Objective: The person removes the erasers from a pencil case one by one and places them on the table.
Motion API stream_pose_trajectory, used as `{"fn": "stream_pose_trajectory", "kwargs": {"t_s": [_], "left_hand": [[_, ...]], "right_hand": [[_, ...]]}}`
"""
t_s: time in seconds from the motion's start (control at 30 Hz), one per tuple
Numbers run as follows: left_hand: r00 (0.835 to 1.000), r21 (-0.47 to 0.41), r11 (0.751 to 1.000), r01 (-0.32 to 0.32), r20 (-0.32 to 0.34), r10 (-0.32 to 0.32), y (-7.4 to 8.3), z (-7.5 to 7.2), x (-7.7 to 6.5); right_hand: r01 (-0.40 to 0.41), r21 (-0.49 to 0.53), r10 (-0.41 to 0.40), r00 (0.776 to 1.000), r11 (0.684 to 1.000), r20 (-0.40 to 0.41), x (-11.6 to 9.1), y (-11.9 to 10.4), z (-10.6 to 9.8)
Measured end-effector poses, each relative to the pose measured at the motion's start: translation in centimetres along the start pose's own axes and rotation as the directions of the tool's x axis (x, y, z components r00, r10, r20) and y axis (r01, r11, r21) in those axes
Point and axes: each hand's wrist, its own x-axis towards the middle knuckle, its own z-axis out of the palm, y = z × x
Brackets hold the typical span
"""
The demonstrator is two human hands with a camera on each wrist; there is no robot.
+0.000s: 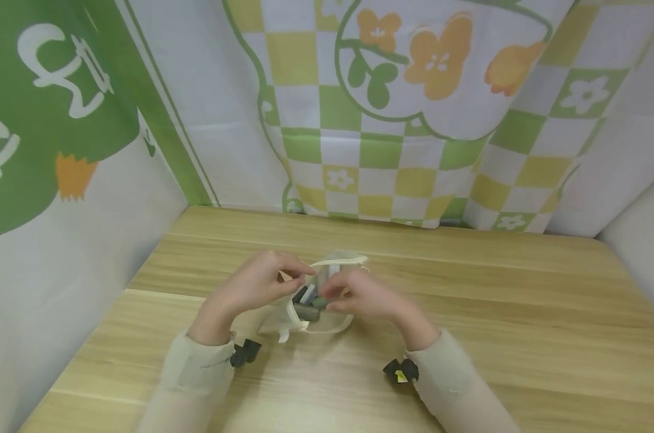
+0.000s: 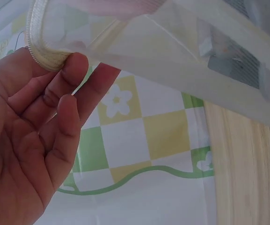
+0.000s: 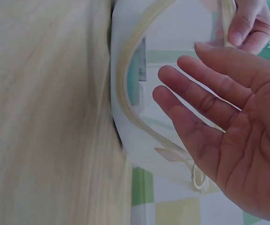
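Observation:
A translucent, pale zippered pouch point(image 1: 275, 320) lies on the table with its mouth open. Small grey, whitish and green pieces point(image 1: 307, 313) sit inside it; their kind is too blurred to make out. My left hand point(image 1: 256, 282) is at the pouch's left side. In the left wrist view its thumb and finger pinch the cream zipper edge point(image 2: 48, 58). My right hand point(image 1: 361, 293) reaches over the pouch's right side. Its fingers point(image 3: 195, 91) are spread and slightly bent in the right wrist view, with nothing held, in front of the curved zipper rim point(image 3: 123, 79).
The wooden table point(image 1: 494, 337) extends around the pouch on all sides. A white, green and yellow checked cloth point(image 1: 381, 150) hangs behind its far edge. At the left hangs a green and white cloth point(image 1: 61, 120). Dark wrist cameras point(image 1: 401, 370) sit at both cuffs.

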Motion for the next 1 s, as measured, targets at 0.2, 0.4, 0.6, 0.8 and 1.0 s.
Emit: {"fn": "stream_pose_trajectory", "kwargs": {"t_s": [0.2, 0.4, 0.6, 0.8, 1.0], "left_hand": [[1.0, -0.026, 1.0, 0.006, 0.004, -0.006, 0.0, 0.0, 0.0], [1.0, -0.038, 0.999, 0.013, 0.006, -0.013, 0.1, -0.1, -0.1], [1.0, -0.033, 0.999, 0.013, 0.007, -0.013, 0.3, -0.1, 0.1], [1.0, -0.029, 0.999, 0.019, 0.005, -0.019, 0.3, -0.1, 0.1], [1.0, -0.047, 0.999, 0.005, 0.002, -0.005, 0.3, 0.0, 0.0]], "right_hand": [[-0.011, 0.011, 0.011, 0.999, 1.0, 0.038, 0.9, 0.0, 0.6], [-0.018, -0.016, 0.019, 0.999, 1.0, 0.04, 1.5, -0.1, 0.8], [-0.058, 0.002, 0.058, 0.997, 0.998, 0.06, 1.8, 0.1, 1.3], [-0.068, 0.008, 0.067, 0.996, 0.998, 0.06, 2.2, 0.1, 1.5], [-0.063, -0.008, 0.063, 0.997, 0.998, 0.041, 2.6, 0.2, 1.9]]}}
